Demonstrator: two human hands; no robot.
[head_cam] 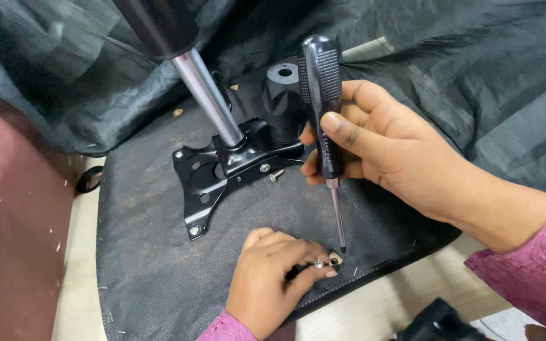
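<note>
My right hand [380, 155] grips a black-handled screwdriver [323, 107] held upright, its thin shaft and tip pointing down at a spot near the front edge of an upturned chair seat underside [146, 252]. My left hand [273, 278] pinches a small silver screw [318, 263] just left of the tip. A black metal chair mechanism plate [200, 183] is mounted on the seat, with a shiny gas-lift cylinder [206, 95] rising from it. A loose screw [277, 175] lies beside the plate.
Black fabric [475, 76] is bunched behind and to the right of the seat. A dark red surface [14, 240] lies at the left, pale flooring [387, 303] at the front. A black plastic part [437, 322] sits at the bottom edge.
</note>
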